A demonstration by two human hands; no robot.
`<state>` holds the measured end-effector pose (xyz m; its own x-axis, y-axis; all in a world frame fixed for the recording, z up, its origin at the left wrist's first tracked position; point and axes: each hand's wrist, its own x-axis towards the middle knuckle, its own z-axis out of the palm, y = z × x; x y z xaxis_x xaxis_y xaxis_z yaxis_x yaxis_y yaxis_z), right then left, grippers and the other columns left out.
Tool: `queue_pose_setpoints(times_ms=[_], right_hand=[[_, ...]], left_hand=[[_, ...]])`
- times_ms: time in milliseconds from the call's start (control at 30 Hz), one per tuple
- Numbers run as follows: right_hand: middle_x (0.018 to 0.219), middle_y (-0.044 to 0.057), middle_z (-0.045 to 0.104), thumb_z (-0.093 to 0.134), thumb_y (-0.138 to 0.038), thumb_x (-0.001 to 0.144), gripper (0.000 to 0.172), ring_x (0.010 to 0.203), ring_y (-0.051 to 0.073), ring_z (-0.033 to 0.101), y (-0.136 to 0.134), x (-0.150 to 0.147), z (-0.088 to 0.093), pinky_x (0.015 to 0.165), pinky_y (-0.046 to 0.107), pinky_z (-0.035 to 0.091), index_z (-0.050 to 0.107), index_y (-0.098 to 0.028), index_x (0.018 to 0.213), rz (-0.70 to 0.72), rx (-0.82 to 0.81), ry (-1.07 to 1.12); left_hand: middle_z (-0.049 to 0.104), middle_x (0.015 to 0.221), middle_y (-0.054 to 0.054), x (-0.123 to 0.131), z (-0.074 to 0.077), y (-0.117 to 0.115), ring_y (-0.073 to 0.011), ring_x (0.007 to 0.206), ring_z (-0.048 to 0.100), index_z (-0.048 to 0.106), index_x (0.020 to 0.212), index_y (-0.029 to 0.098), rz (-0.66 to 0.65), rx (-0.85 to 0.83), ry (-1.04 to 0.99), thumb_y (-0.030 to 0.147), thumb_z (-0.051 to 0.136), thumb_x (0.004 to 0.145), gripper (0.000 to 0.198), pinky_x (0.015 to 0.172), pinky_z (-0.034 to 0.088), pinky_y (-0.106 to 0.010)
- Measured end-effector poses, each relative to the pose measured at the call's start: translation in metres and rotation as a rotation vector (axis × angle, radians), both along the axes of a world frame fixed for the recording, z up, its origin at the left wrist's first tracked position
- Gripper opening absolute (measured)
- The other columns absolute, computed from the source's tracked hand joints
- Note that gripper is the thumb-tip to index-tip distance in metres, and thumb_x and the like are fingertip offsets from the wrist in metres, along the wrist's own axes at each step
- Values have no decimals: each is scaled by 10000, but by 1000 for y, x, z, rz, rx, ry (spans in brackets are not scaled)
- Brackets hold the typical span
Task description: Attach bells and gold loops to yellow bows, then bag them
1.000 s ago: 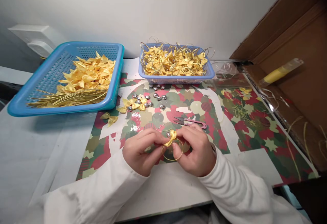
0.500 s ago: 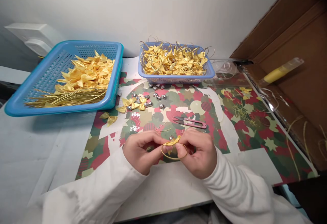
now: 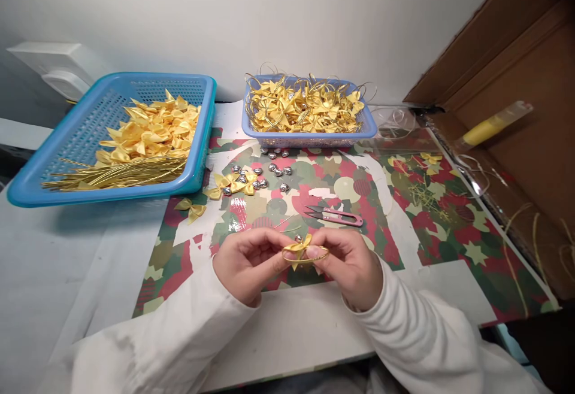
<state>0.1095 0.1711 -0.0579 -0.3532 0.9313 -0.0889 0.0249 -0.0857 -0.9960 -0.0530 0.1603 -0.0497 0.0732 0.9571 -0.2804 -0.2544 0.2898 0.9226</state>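
Between the fingertips of my left hand (image 3: 254, 261) and my right hand (image 3: 348, 263) is a yellow ribbon bow (image 3: 302, 245). Both hands are closed in a pinch on it, close to the table's front. A gold cord loop (image 3: 302, 261) hangs from the bow toward me, passing by both thumbs. On its far side shows a small silver jingle bell (image 3: 298, 238). My fingers hide part of the bow and where the cord joins it. Just beyond my hands lie thread snips (image 3: 335, 215) with pink handles.
Loose silver bells (image 3: 278, 172) and several yellow bows (image 3: 193, 209) lie beyond my left hand. A blue basket (image 3: 207, 124) holds bows and gold cords. Another basket (image 3: 309, 141) is full of looped bows. Cord scraps (image 3: 426, 196) lie to the right, beside a cardboard wall (image 3: 530, 100).
The bow has turned, and its cord loop now looks flatter. The bell has shifted slightly up and left. My right fingers have moved a little along the loop.
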Motion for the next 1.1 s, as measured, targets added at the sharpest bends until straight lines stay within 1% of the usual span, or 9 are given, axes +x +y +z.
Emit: queue_pose_setpoints(times_ms=[133, 267, 433, 533, 633, 700, 767, 933, 1100], right_hand=[[548, -28, 498, 534, -235, 816, 209, 495, 83, 408, -1, 1, 2, 473, 220, 316, 538, -166, 619, -10, 114, -60], [520, -46, 446, 531, -175, 780, 194, 490, 75, 373, -2, 1, 2, 479, 215, 303, 503, -170, 588, -80, 249, -102], [523, -42, 430, 521, -175, 767, 174, 499, 81, 374, -4, -1, 1, 481, 217, 309, 496, -173, 595, -119, 285, -159], [494, -47, 418, 515, -173, 765, 178, 461, 72, 359, -5, -4, 1, 453, 209, 299, 499, -170, 588, -129, 328, -214], [470, -52, 399, 517, -163, 760, 186, 437, 63, 339, -5, -7, 2, 440, 200, 297, 501, -166, 574, -170, 433, -295], [472, -51, 398, 514, -156, 760, 191, 442, 63, 351, -5, -8, 3, 451, 197, 316, 501, -165, 569, -190, 490, -335], [476, -52, 399, 508, -145, 758, 193, 444, 62, 364, -6, -9, 4, 460, 195, 331, 496, -166, 566, -196, 530, -349], [469, -59, 397, 514, -128, 743, 185, 435, 52, 359, -5, -10, 5, 456, 185, 328, 484, -163, 564, -209, 554, -343], [455, -65, 351, 518, -150, 745, 206, 432, 52, 321, -4, -8, 5, 423, 179, 285, 470, -166, 546, -227, 488, -322]], left_hand=[[695, 623, -9, 0, 0, 0, -114, 571, 617, 710, 648, 171, 5, 19, 3, 295, 826, 599, 177, 515, 494, -206], [687, 607, -7, 1, 2, -1, -110, 559, 604, 698, 633, 172, 39, 14, 12, 281, 821, 609, 165, 521, 489, -210], [678, 618, -10, 3, 1, -5, -113, 552, 592, 673, 666, 172, 39, 72, 95, 220, 724, 707, 81, 507, 481, -222], [650, 638, -11, 0, -4, -6, -114, 564, 585, 649, 755, 168, 54, 233, 271, 166, 630, 770, 24, 517, 480, -230], [575, 630, 9, -7, -6, -4, -112, 561, 528, 587, 798, 174, 81, 604, 596, 123, 653, 727, 110, 496, 438, -234], [512, 603, 24, -11, -5, -2, -105, 540, 469, 534, 735, 180, 42, 846, 777, 100, 679, 692, 171, 461, 386, -229], [495, 593, 18, -13, -4, 0, -105, 527, 440, 521, 705, 175, -25, 990, 879, 85, 663, 704, 168, 447, 360, -234], [525, 593, -17, -12, -4, 4, -123, 519, 433, 555, 712, 155, -124, 1124, 970, 39, 584, 752, 126, 462, 362, -265], [483, 571, 8, -15, -6, 5, -103, 496, 396, 539, 689, 158, -78, 1098, 931, 16, 568, 751, 159, 452, 339, -246]])
